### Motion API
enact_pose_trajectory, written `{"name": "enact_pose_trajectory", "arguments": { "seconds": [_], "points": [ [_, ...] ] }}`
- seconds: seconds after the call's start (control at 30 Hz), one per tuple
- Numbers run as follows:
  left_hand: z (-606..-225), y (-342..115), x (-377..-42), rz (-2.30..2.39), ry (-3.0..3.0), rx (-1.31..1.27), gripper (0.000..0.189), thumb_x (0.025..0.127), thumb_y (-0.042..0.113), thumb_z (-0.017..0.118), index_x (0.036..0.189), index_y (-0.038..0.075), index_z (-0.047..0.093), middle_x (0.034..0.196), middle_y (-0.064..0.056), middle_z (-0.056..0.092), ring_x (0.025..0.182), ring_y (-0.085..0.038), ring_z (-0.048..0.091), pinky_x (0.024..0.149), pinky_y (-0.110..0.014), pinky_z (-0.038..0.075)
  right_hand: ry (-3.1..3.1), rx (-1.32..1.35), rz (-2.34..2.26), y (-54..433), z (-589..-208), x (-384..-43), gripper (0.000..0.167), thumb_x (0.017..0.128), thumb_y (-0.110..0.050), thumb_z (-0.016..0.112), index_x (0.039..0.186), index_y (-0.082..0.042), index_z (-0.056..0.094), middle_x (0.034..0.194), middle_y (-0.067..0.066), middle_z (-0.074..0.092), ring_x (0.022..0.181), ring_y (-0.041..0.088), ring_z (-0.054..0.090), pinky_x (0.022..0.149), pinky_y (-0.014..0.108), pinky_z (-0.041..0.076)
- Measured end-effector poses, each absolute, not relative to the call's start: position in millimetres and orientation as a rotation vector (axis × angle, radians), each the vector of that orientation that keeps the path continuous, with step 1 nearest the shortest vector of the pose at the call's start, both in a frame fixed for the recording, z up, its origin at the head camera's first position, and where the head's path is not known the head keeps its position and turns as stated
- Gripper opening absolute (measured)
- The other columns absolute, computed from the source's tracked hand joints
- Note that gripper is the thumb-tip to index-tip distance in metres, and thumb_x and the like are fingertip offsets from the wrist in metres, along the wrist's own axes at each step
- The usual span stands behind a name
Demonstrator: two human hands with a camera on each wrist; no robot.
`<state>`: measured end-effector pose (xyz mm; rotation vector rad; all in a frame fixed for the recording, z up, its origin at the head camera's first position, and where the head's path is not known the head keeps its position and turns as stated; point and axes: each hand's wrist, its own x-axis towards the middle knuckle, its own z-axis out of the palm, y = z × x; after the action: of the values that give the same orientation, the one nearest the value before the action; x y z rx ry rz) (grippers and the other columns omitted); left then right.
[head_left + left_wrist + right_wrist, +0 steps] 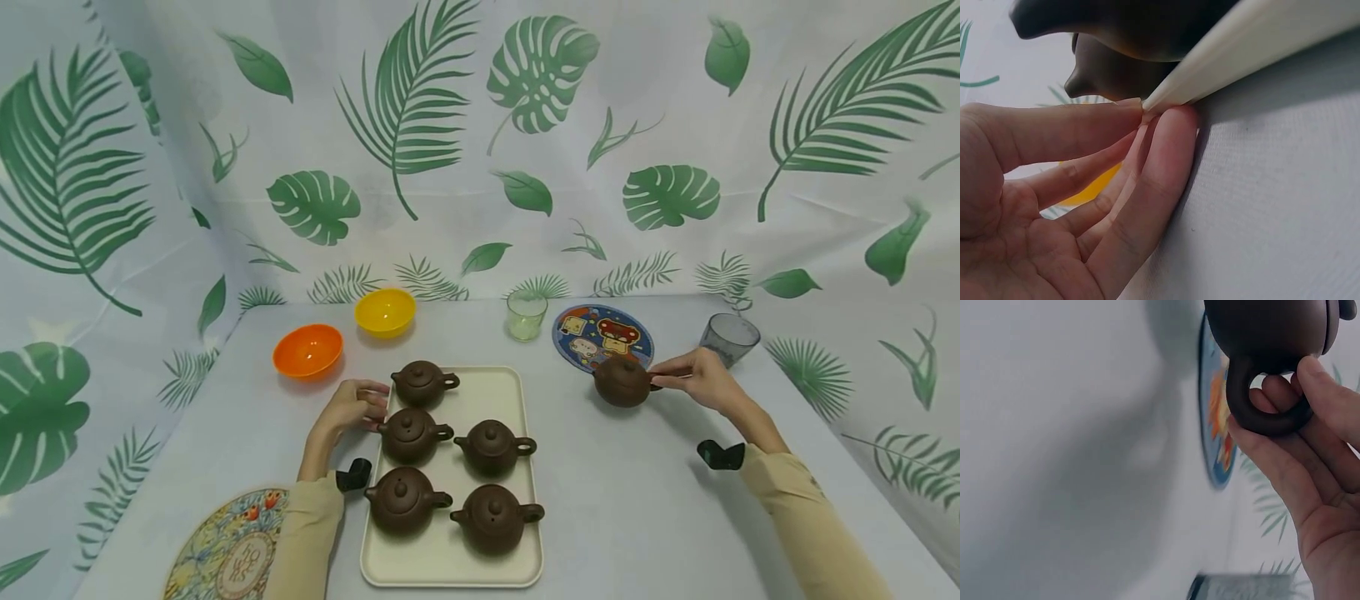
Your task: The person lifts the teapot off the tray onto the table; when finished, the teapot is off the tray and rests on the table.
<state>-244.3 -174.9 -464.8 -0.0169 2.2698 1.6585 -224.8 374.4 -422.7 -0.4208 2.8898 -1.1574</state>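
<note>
In the head view my right hand (703,380) holds a dark brown teapot (622,382) by its handle, near the round blue mat. The right wrist view shows fingers and thumb around the looped handle (1266,422), with the pot above the table and its shadow on the cloth. My left hand (347,414) is at the left edge of a cream tray (487,385). Up close, its thumb and fingers pinch the tray's rim (1235,56). Several similar brown teapots (491,518) stand on the tray, spouts to the left and handles to the right.
A blue cartoon mat (577,333) lies at the back right, between a green glass (527,315) and a grey glass (729,337). Orange (307,352) and yellow (386,313) bowls stand back left. A patterned round mat (217,550) lies front left, partly under the left sleeve.
</note>
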Motion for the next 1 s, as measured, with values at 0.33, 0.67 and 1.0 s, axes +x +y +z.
{"name": "enact_pose_trajectory", "arguments": {
  "seconds": [0.33,0.67,1.0],
  "points": [
    [-463.4,-175.7,-244.0,1.660,2.271,-0.027,0.045,0.081,-0.014,0.058,0.125,-0.012,0.052,0.091,-0.016,0.061,0.071,-0.015,0.061,0.059,-0.032,0.058,2.874,-0.393,-1.143,392.9,-431.4,-226.6,0.021,0.086,-0.006,0.069,0.101,0.008,0.071,0.094,0.022,0.071,0.077,0.003,0.067,0.066,0.021,0.053],
    [-463.2,-176.8,-246.4,1.650,2.275,-0.030,0.045,0.081,-0.014,0.059,0.125,-0.012,0.053,0.089,-0.014,0.060,0.071,-0.016,0.060,0.060,-0.031,0.058,2.917,-0.381,-1.029,386.0,-425.0,-228.2,0.021,0.085,-0.008,0.071,0.101,0.006,0.072,0.094,0.019,0.072,0.077,0.007,0.068,0.065,0.021,0.053],
    [-466.3,-176.0,-245.4,1.666,2.265,-0.014,0.045,0.080,-0.014,0.059,0.125,-0.013,0.052,0.087,-0.012,0.059,0.070,-0.014,0.060,0.058,-0.030,0.058,3.048,-0.483,-1.043,330.4,-401.9,-229.8,0.022,0.084,0.002,0.066,0.105,0.006,0.071,0.103,0.025,0.069,0.095,0.042,0.066,0.077,0.046,0.057]
  ]
}}
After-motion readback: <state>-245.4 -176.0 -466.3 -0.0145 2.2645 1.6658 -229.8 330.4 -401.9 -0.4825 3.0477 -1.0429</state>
